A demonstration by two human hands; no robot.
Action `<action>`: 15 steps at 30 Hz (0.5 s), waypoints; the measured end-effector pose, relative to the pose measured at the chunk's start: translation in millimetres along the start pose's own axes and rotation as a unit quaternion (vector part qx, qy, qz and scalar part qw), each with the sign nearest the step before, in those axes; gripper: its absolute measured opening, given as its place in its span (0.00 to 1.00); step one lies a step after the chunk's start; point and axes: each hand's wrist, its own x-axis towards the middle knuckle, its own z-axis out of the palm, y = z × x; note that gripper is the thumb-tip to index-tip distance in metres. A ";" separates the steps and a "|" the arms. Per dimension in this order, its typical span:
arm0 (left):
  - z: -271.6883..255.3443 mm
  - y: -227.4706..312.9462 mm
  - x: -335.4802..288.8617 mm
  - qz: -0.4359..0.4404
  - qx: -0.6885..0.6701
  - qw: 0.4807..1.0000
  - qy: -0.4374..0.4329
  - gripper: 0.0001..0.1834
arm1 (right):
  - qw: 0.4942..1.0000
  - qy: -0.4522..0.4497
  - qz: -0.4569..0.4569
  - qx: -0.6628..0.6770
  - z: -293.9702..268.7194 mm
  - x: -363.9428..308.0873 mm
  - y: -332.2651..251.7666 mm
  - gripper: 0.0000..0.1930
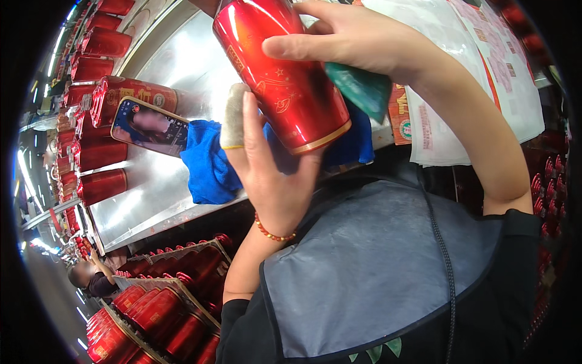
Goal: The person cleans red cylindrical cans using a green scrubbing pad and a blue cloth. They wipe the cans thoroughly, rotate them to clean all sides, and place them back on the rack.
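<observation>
A shiny red bottle [285,85] with fine gold drawings and a gold rim is held tilted between my two hands. My left hand [270,176] cradles its lower end, with a beige finger cover [233,118] on one finger and a beaded bracelet at the wrist. Higher up, my right hand [357,39] grips the side, thumb laid across the front. A green cloth-like piece [362,88] hangs beside the bottle below my right hand; whether I hold it cannot be told. The bottle's upper end runs out of the picture.
A blue cloth [209,164] lies on the metal worktop [145,209]. A phone [151,126] leans against a red container [130,97]. Rows of red bottles stand left, more in cartons [163,315] lower left. White printed sheets [436,91] lie right. Another person [97,279] is far left.
</observation>
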 end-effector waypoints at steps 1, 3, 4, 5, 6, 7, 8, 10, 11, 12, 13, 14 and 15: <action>0.2 -3.2 0.0 0.005 -0.002 1.000 -0.001 0.53 | 0.999 -0.031 0.030 0.028 -7.9 2.9 12.2 0.56; 1.3 -10.6 -3.7 0.000 -0.026 1.000 -0.004 0.52 | 0.997 -0.042 0.038 0.047 -13.7 -9.9 31.3 0.52; 2.7 -14.8 -6.8 -0.009 -0.050 0.999 -0.006 0.53 | 0.995 -0.037 0.062 0.064 -16.3 -21.4 33.4 0.46; 2.7 -16.9 -8.9 -0.018 -0.073 0.997 -0.008 0.53 | 0.991 -0.032 0.079 0.103 -13.4 -33.6 35.5 0.44; 1.1 -14.9 -8.3 -0.014 -0.079 0.997 -0.020 0.53 | 0.985 -0.026 0.096 0.142 -8.5 -45.2 37.2 0.43; -0.8 -11.9 -6.2 -0.010 -0.087 0.996 -0.032 0.53 | 0.977 -0.031 0.115 0.178 -4.3 -52.6 35.0 0.43; -1.9 -10.6 -5.8 -0.006 -0.096 0.994 -0.043 0.53 | 0.967 -0.035 0.134 0.214 -0.1 -58.7 33.4 0.43; -5.3 -14.1 -8.6 -0.050 -0.158 0.984 -0.058 0.52 | 0.976 -0.040 0.113 0.184 9.9 -66.9 32.6 0.43; -7.0 -16.7 -10.1 -0.071 -0.190 0.977 -0.066 0.51 | 0.977 -0.031 0.102 0.187 14.2 -68.4 34.1 0.43; -8.0 -11.2 -9.1 -0.086 -0.197 0.974 -0.068 0.50 | 0.978 -0.022 0.091 0.188 18.2 -69.1 36.8 0.43; -8.5 -6.0 -7.8 -0.100 -0.204 0.971 -0.070 0.49 | 0.978 -0.020 0.090 0.187 18.6 -69.2 37.3 0.43; -9.1 -0.5 -6.5 -0.115 -0.212 0.968 -0.071 0.48 | 0.978 -0.018 0.089 0.185 18.1 -69.7 38.1 0.43; -6.6 -0.4 -6.6 -0.132 -0.237 0.960 -0.066 0.47 | 0.979 -0.016 0.087 0.185 17.7 -70.0 38.4 0.43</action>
